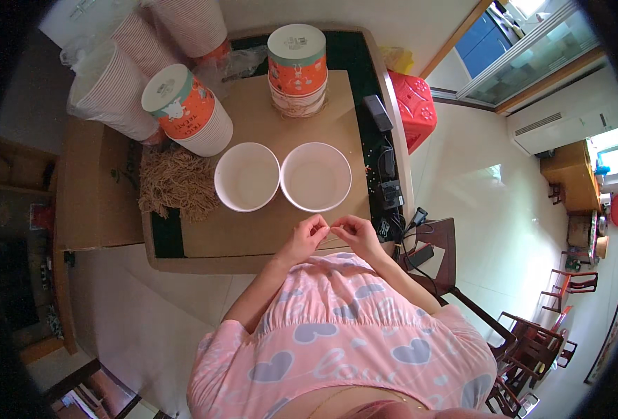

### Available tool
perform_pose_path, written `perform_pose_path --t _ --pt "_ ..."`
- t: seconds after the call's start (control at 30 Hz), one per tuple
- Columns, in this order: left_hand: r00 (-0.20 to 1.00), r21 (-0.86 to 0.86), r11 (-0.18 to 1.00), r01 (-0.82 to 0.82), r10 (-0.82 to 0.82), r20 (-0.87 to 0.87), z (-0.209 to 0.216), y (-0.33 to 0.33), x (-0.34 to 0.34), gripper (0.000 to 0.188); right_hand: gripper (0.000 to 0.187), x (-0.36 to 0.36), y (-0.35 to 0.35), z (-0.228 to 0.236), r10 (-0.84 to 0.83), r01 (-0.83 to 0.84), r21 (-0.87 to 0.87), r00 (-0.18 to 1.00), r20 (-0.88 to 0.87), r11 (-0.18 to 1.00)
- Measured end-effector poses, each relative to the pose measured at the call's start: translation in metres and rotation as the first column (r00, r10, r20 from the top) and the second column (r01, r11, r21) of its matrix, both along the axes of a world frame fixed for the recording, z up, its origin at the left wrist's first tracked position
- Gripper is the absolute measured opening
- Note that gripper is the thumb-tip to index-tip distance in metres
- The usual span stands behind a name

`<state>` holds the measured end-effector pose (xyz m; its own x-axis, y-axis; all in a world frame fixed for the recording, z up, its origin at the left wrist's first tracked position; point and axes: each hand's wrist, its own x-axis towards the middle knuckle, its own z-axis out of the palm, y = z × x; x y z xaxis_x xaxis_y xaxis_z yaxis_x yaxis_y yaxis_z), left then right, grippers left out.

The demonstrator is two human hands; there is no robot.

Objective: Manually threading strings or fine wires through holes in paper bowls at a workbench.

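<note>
On the counter (204, 265): two white cups (247, 178), round mouths up, rims touching.
Left hand (304, 239) and right hand (359, 236) pinched, fingertips together, just before them; cannot tell what, if anything, they grip. Beyond cups: two inverted orange-banded stacks (298, 73). Left: three bagged stacks (117, 94), one shaggy twine heap (175, 183). Right: black adapters (391, 194).

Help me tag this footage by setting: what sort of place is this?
Probably a home: blue cabinets, perhaps a kitchen's, show beyond a glass door, and wooden chairs stand about the next part of the room.
</note>
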<state>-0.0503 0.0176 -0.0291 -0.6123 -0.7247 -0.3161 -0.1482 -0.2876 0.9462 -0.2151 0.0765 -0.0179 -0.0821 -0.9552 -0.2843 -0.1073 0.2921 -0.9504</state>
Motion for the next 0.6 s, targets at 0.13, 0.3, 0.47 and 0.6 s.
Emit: perform_pose_path --t 0.13,0.3,0.47,0.6 --pt "0.998 -0.1 0.995 0.027 -0.021 0.064 0.003 -0.001 -0.001 0.011 0.01 -0.002 0.0 -0.007 -0.009 0.009 -0.002 0.999 0.034 1.0" --pt "0.984 -0.482 0.875 0.042 0.047 0.171 0.007 -0.009 -0.013 0.011 0.012 -0.009 -0.001 -0.021 -0.07 0.07 -0.007 0.997 -0.027 0.998" --pt "0.885 -0.801 0.527 0.284 0.178 0.431 -0.003 -0.046 -0.02 0.016 0.012 -0.013 -0.018 -0.039 -0.277 0.278 0.007 0.956 0.098 0.961" --pt "0.947 -0.632 0.771 0.084 0.136 0.292 0.037 -0.056 -0.022 0.015 0.012 -0.008 -0.037 -0.031 -0.341 0.35 -0.152 0.937 0.079 0.924"
